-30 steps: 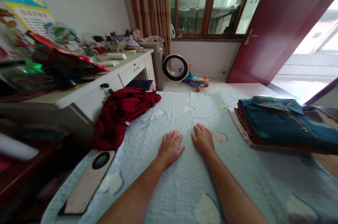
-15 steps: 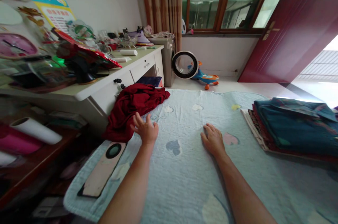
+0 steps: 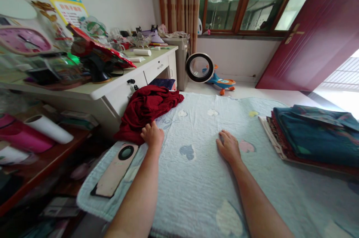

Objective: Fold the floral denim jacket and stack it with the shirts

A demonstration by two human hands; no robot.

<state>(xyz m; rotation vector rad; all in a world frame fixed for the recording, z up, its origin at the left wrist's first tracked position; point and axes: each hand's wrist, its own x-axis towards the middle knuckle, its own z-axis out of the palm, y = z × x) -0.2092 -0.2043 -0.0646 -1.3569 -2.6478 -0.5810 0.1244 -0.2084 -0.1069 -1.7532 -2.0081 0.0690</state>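
Touching left hand point(image 3: 153, 136), crumpled red cloth point(image 3: 151, 104)

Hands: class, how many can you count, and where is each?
2: the left hand at the crumpled red cloth; the right hand palm-down on the pale blue quilt.

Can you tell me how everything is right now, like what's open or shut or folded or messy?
Red cloth: crumpled in a heap
Left hand: fingers curled at the red cloth's edge; grip unclear
Right hand: resting on the blue sheet
Blue sheet: spread out, slightly wrinkled
Clothes: folded, stacked
Phone: lying camera side up
Washer door: open
Red door: open
Desk drawer: shut
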